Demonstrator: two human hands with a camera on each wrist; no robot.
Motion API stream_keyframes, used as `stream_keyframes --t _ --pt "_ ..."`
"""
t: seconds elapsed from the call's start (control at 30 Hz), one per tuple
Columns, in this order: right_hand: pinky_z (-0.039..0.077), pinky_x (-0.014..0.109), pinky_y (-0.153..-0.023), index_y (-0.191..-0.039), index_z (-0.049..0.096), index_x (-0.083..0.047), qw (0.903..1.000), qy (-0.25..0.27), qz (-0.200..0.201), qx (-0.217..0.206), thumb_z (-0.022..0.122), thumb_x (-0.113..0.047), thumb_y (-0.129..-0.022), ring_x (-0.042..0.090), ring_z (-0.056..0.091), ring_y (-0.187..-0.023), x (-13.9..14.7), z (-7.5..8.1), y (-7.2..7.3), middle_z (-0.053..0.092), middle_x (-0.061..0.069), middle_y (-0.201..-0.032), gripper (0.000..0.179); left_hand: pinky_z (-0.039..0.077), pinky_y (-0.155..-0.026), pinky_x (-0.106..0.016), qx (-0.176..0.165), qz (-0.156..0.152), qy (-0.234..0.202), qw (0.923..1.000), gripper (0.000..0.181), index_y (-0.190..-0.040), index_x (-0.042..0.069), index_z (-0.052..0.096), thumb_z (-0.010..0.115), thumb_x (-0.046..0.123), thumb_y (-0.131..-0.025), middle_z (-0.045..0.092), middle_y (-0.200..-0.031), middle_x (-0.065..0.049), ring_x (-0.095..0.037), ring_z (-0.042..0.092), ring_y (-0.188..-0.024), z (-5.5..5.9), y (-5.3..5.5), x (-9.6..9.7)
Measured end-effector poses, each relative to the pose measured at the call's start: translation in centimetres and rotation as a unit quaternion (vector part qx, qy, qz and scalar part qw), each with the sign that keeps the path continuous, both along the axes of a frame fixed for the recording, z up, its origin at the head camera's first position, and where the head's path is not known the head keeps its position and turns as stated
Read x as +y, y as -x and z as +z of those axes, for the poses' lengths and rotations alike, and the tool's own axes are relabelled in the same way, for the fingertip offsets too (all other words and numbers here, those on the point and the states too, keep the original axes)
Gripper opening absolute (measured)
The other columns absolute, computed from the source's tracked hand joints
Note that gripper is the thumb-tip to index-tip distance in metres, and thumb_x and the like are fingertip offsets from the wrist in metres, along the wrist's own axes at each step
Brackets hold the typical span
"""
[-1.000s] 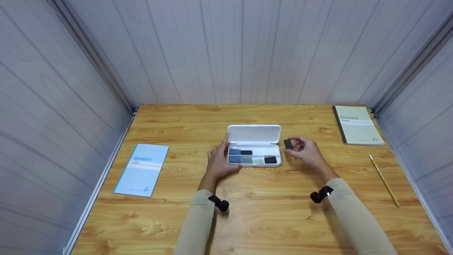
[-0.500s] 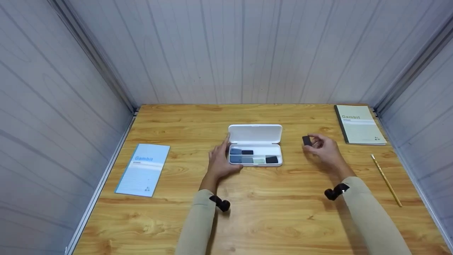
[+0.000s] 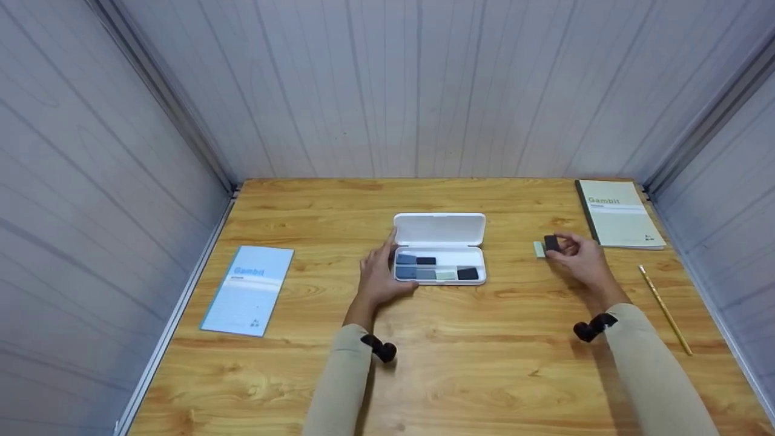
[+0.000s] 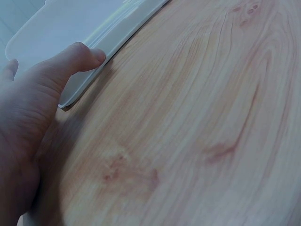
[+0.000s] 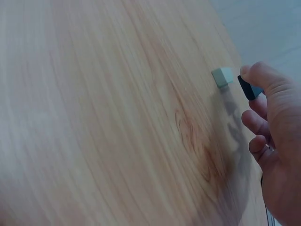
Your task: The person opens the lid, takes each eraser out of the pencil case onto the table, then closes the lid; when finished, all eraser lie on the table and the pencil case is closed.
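Note:
In the head view an open white pencil case [image 3: 481, 254] lies mid-table, lid back, with blue, grey, black and pale green eraser-like blocks [image 3: 445, 275] in two rows. My left hand [image 3: 376, 278] holds the case's left end, its thumb along the front edge; the left wrist view shows that thumb [image 4: 77, 56] against the white rim. My right hand [image 3: 586, 263] pinches a black eraser [image 3: 551, 243] between thumb and fingers. Just left of it a pale green eraser [image 3: 539, 249] rests on the table. In the right wrist view, the black eraser [image 5: 250, 88] appears raised, apart from the green one [image 5: 223, 76].
A light blue notebook [image 3: 249, 290] lies at the left of the wooden table [image 3: 460, 375]. At the back right is a cream notebook [image 3: 623, 215] with a dark spine. A yellow pencil [image 3: 666, 310] lies along the right side. Pale panel walls [image 3: 418, 91] enclose the table.
My right hand has moved right, away from the case, carrying the black eraser. The pale green eraser has come into view beside it. My left hand stays at the case.

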State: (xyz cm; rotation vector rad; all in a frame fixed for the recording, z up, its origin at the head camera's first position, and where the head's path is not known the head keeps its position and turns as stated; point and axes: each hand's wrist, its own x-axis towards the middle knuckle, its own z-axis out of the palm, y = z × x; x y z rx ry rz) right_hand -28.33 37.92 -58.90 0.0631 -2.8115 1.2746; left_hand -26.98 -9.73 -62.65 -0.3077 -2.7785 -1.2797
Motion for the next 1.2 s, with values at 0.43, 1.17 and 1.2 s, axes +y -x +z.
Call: stream_keyframes --t 0.43,1.17,1.2 --pt "0.047 0.008 -0.077 -0.151 0.065 0.007 0.9997 -0.015 -0.017 -0.002 0.078 -0.015 -0.105 -0.012 0.055 -0.086 0.6 -0.9 -0.3 0.073 0.032 -0.123 0.052 0.033 -0.121 -0.058 -0.012 -0.005 0.005 0.9999 0.138 -0.182 0.027 0.021 0.101 0.044 -0.071 0.068 -0.159 -0.007 -0.034 0.057 -0.144 0.2 0.1 0.0" --pt "0.048 0.008 -0.076 -0.147 0.067 0.008 0.9995 0.002 0.021 0.022 0.08 -0.005 -0.101 -0.01 0.057 -0.086 -0.6 0.4 -0.9 0.071 0.032 -0.121 0.049 0.032 -0.121 -0.058 -0.012 -0.001 0.001 0.9999 0.137 -0.182 0.029 0.022 0.101 0.043 -0.07 0.068 -0.159 -0.007 -0.035 0.056 -0.146 0.0 0.2 0.1" --pt "0.048 0.008 -0.076 -0.146 0.068 0.009 0.9993 0.003 0.027 0.027 0.08 -0.004 -0.101 -0.008 0.057 -0.085 -0.9 0.5 -0.9 0.071 0.032 -0.12 0.048 0.032 -0.121 -0.058 -0.013 0.0 0.0 0.9999 0.138 -0.182 0.029 0.022 0.101 0.043 -0.07 0.068 -0.159 -0.006 -0.035 0.056 -0.146 0.0 0.2 0.0"
